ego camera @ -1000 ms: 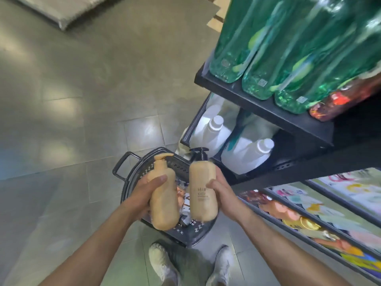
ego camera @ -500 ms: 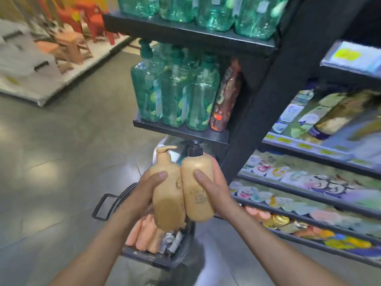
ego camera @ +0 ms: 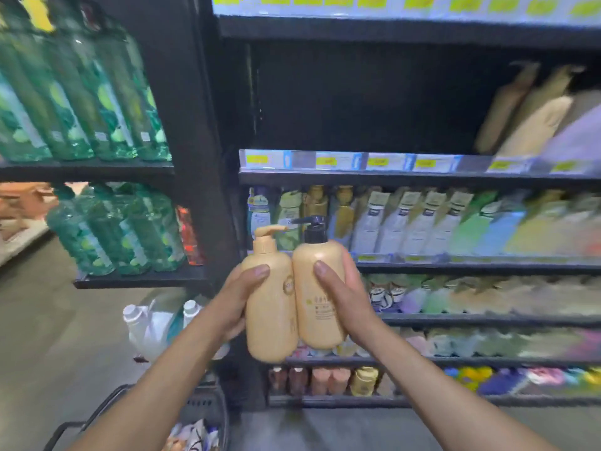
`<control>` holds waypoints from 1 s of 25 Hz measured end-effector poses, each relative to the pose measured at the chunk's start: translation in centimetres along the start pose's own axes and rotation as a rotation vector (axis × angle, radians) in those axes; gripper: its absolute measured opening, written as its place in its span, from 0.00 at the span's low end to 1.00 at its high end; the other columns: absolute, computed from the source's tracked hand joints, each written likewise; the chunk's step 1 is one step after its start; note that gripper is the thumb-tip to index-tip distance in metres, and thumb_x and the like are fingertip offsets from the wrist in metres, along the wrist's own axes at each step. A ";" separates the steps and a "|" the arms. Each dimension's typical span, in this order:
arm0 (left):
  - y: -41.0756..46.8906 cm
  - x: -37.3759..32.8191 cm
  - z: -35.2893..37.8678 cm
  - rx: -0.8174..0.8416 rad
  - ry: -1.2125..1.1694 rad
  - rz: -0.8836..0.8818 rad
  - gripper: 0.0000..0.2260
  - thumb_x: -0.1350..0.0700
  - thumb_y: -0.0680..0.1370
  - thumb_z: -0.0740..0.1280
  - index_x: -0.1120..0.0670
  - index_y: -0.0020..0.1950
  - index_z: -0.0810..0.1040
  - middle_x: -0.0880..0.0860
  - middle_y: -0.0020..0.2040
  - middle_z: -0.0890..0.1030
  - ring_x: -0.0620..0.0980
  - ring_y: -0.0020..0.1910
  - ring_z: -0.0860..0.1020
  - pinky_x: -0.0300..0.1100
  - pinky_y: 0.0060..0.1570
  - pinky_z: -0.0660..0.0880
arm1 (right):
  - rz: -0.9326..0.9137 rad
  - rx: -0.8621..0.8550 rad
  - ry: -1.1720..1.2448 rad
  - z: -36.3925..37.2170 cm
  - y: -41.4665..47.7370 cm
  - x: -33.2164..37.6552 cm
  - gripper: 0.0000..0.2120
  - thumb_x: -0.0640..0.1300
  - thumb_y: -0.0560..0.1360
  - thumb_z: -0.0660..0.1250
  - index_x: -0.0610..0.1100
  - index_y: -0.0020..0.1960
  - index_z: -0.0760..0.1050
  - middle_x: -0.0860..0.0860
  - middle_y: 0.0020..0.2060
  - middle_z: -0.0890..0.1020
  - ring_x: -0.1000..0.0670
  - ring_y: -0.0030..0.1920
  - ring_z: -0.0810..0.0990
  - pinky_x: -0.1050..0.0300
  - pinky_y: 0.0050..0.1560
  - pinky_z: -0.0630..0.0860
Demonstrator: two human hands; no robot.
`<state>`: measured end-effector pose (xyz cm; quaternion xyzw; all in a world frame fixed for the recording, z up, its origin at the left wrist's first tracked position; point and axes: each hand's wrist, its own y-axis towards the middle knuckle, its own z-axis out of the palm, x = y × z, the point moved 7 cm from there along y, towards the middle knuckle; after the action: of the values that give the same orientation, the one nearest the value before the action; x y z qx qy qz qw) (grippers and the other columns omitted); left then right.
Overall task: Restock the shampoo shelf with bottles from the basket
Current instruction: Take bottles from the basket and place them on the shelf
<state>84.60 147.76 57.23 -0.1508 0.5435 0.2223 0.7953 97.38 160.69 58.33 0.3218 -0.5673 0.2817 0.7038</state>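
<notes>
My left hand [ego camera: 239,297] grips a tan pump bottle with a tan pump [ego camera: 271,317]. My right hand [ego camera: 344,297] grips a second tan bottle with a black pump [ego camera: 320,297]. The two bottles are upright and pressed side by side at chest height in front of the shelving. Above them is a dark, mostly bare shelf bay [ego camera: 357,164] with a few similar tan bottles [ego camera: 527,115] leaning at its right end. The black basket [ego camera: 208,408] sits low at the bottom left, with several items inside.
Green clear bottles [ego camera: 107,102] fill the end shelves on the left. Rows of mixed bottles and tubes [ego camera: 422,222] line the shelves below the dark bay. White jugs [ego camera: 146,323] stand on the lowest end shelf. Grey tiled floor [ego camera: 48,336] stretches left.
The view has swung up from the basket and floor to the shelf front. Both hands have risen with their bottles, which are now pressed together.
</notes>
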 end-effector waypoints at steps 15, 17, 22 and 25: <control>10.9 -7.2 22.1 0.383 0.106 0.118 0.33 0.35 0.56 0.84 0.52 0.54 0.87 0.62 0.48 0.85 0.58 0.42 0.85 0.53 0.44 0.83 | -0.310 -0.114 -0.185 -17.1 0.7 17.8 0.36 0.54 0.64 0.78 0.53 0.70 0.70 0.51 0.55 0.84 0.52 0.53 0.84 0.57 0.49 0.80; 12.7 -8.1 22.8 0.412 0.098 0.146 0.33 0.36 0.58 0.83 0.53 0.56 0.86 0.64 0.49 0.84 0.59 0.44 0.84 0.54 0.45 0.83 | -0.369 -0.129 -0.258 -18.5 2.3 19.9 0.35 0.54 0.65 0.79 0.57 0.70 0.71 0.55 0.58 0.84 0.54 0.57 0.83 0.60 0.52 0.80; 18.0 -10.1 22.6 0.405 0.071 0.246 0.37 0.41 0.65 0.80 0.63 0.66 0.76 0.65 0.54 0.81 0.61 0.49 0.82 0.57 0.48 0.81 | -0.484 -0.201 -0.404 -23.0 8.3 26.2 0.38 0.51 0.63 0.83 0.63 0.68 0.70 0.64 0.60 0.82 0.60 0.61 0.80 0.63 0.56 0.78; 20.6 -10.6 22.4 0.427 0.064 0.275 0.26 0.46 0.69 0.73 0.60 0.63 0.79 0.63 0.53 0.82 0.60 0.47 0.83 0.54 0.45 0.82 | -0.536 -0.236 -0.570 -25.8 12.5 28.3 0.42 0.42 0.66 0.85 0.55 0.74 0.68 0.54 0.66 0.79 0.56 0.64 0.79 0.58 0.63 0.78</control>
<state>88.52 174.17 75.30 0.0888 0.6184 0.2037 0.7538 109.39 189.41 83.84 0.4406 -0.6639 -0.0791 0.5990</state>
